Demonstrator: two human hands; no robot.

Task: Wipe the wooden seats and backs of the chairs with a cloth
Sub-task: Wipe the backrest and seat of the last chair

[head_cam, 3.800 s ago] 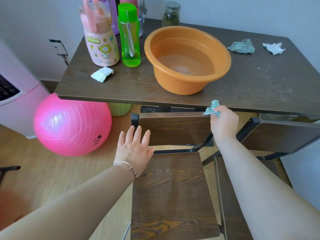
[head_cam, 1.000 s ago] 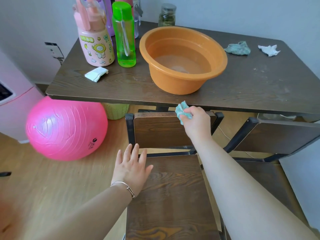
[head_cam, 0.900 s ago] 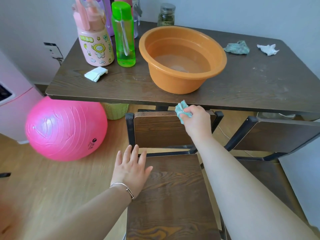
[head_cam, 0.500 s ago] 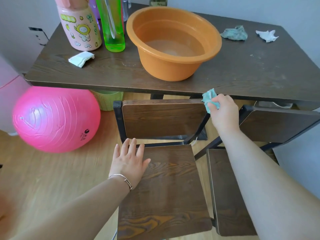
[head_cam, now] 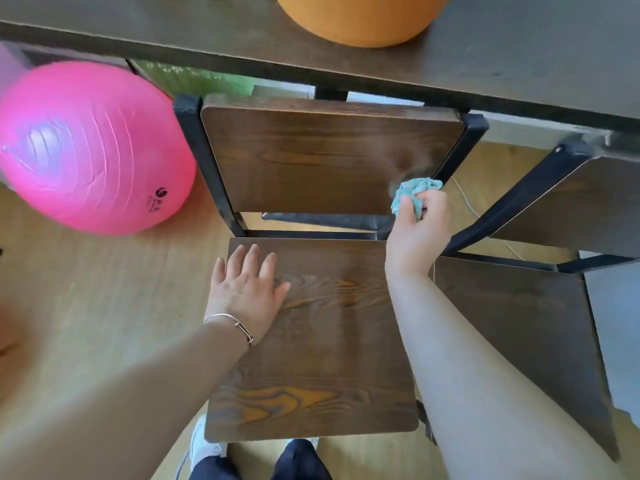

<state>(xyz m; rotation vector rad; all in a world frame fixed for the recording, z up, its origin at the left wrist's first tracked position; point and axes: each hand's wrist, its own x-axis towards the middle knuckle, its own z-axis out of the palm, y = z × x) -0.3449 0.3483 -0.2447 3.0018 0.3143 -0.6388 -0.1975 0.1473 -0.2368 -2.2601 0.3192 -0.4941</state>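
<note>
At chair-back's lower right corner — our right hand (head_cam: 417, 230) pinches the bunched cloth (head_cam: 412, 194) against the wood; left hand (head_cam: 247, 285) lies flat, fingers spread, on the seat (head_cam: 329, 358). Risk, as we judge it — cloth snagging the black frame post (head_cam: 460, 147) and slipping loose.

Pink ball (head_cam: 93, 147) — print blurred; unreadable

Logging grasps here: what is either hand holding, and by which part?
The right hand grips the bunched teal cloth by its lower part; the left hand holds nothing.
</note>
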